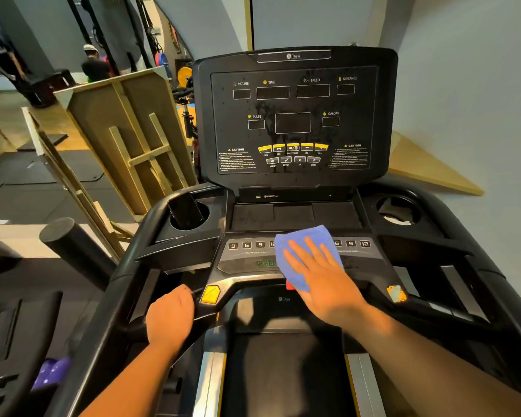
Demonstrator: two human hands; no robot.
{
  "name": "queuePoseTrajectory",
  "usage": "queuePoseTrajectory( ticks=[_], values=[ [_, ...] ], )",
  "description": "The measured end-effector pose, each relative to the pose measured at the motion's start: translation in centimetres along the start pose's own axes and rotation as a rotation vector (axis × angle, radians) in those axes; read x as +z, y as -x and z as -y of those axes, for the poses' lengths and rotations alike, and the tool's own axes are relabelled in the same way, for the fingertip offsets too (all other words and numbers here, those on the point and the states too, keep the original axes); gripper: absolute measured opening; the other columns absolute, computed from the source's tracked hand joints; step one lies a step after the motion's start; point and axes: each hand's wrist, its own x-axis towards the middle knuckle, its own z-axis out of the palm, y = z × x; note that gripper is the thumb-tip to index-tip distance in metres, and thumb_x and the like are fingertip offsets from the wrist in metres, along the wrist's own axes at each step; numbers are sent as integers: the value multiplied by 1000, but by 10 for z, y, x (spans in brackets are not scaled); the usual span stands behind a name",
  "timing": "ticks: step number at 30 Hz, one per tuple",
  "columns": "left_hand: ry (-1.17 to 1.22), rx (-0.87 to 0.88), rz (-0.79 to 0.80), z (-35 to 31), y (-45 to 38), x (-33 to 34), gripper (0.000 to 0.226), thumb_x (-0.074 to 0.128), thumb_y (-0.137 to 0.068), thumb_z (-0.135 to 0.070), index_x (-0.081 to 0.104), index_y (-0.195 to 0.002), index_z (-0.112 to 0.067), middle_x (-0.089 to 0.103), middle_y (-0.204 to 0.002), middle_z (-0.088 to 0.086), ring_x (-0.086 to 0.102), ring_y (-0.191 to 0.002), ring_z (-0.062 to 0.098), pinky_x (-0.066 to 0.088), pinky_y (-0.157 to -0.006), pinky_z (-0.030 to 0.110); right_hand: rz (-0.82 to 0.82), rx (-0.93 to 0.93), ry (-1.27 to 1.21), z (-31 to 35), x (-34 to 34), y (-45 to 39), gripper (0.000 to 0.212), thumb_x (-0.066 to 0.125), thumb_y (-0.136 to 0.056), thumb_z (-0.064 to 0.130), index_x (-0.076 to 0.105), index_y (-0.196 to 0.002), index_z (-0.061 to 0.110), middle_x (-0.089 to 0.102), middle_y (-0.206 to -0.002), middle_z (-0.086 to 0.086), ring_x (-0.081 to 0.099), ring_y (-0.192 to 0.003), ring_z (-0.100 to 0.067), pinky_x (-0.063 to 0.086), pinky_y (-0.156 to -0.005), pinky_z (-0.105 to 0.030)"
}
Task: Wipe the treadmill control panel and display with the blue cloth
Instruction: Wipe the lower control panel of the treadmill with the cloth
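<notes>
The blue cloth [295,245] lies flat on the middle of the treadmill's lower control panel [244,257], covering the centre number keys and part of the green start label. My right hand [322,278] presses down on the cloth with fingers spread and flat. My left hand [169,319] is closed around the left black handrail [133,296], beside a yellow button [210,294]. The upright dark display [294,115] above is unlit and shows dried drip marks near its centre window.
A dark object stands in the left cup holder [187,212]; the right cup holder [399,210] holds something pale. Wooden frames [127,139] lean to the left. A person [95,64] stands far back left. A grey wall [463,85] is close behind and right.
</notes>
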Motion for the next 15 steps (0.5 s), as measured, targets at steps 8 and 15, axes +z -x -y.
queuePoseTrajectory(
  ticks=[8,15],
  values=[
    [-9,33,-6,3,0,2,10,67,-87,-12,63,-96,-12,69,-77,5,61,-60,16,55,-62,29,-119,452,31,-29,9,19,71,54,-94,31,21,-156,18,18,-164,-7,8,-152,-29,10,-121,-48],
    [19,16,-27,2,0,1,9,53,-94,-15,60,-100,-17,68,-80,0,62,-65,13,56,-67,29,-33,214,40,-10,-1,-2,69,45,-97,38,11,-157,27,3,-166,2,-5,-152,-29,-5,-121,-45]
  ],
)
